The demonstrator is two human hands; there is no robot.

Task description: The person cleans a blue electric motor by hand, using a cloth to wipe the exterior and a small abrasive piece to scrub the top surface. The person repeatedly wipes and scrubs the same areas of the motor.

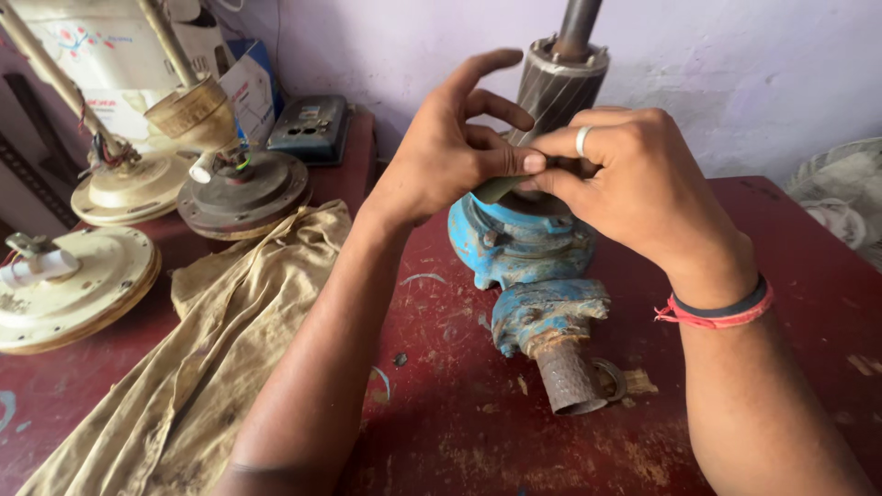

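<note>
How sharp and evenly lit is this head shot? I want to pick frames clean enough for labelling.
Head view: soft, even daylight, no hard shadows or glare; the left hand, the right hand and the blue pump housing are fairly sharp; the fingertips pinching a small strip are slightly soft; wide-angle stretch shows on the forearms at the bottom edge; the fan motors at left are dimmer but readable.

Chipped blue-painted metal pump (pixel 519 241), rusty pipe (pixel 567 375), matt cloth (pixel 220 340).

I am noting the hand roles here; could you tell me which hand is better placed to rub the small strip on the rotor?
Probably the right hand: it pinches the strip beside the rotor; the left hand only steadies one end, fingers spread.
</note>
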